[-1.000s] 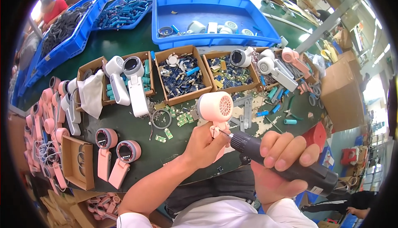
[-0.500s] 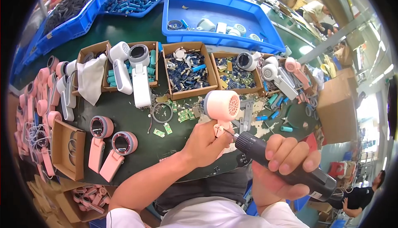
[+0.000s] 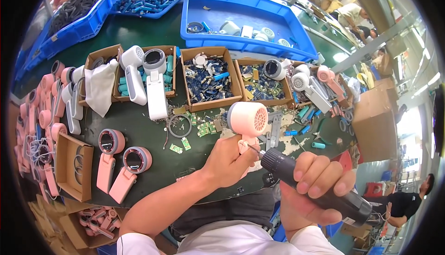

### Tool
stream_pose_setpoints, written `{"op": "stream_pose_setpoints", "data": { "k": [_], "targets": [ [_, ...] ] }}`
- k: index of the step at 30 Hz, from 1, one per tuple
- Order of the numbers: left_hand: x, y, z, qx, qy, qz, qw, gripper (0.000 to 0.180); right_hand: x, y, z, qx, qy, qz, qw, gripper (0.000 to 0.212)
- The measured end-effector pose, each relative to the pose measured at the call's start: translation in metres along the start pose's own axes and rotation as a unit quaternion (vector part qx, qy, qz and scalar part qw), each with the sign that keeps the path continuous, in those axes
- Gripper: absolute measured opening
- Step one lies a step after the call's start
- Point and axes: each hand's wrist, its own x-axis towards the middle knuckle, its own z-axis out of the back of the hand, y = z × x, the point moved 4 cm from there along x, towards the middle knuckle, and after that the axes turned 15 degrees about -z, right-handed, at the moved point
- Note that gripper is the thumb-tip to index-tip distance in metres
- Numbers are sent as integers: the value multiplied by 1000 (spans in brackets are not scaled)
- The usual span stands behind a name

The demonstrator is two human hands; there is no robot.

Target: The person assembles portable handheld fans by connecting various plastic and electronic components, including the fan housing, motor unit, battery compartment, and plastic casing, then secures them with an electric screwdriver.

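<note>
Over a green worktable (image 3: 143, 135), a black power screwdriver (image 3: 283, 167) meets a pink handheld fan (image 3: 248, 118).
A wide blue tub (image 3: 250, 47) stands at the back with a few pale fan parts inside, and in front of it runs a row of open cardboard boxes (image 3: 215, 103), two of them full of small circuit boards; the right hand (image 3: 320, 183) wraps its fingers around the screwdriver's barrel, and the left hand (image 3: 226, 162) pinches the fan at its neck, holding it up near the table's front edge, grille facing right; a grey ring (image 3: 190, 126) and loose green boards (image 3: 176, 148) lie beyond the left hand; the screwdriver's thin bit (image 3: 261, 153) points at the fan's neck, though I cannot tell whether its tip sits in a screw.
</note>
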Motion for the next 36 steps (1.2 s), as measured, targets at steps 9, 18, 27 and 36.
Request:
{"op": "stream_pose_setpoints", "data": {
  "k": [9,18,27,36],
  "targets": [
    [-1,5,0,6,18,-2,1000,19,1,-2,1,14,7,-19,1000,46],
    [2,4,3,44,9,-39,998,24,2,2,1,-2,32,52,998,51],
    [-3,16,2,-144,0,87,986,61,-7,55,29,36,-137,3,990,42],
    [0,30,-3,-373,-20,83,924,54,-24,53,48,-9,-138,-76,987,40]
  ]
}}
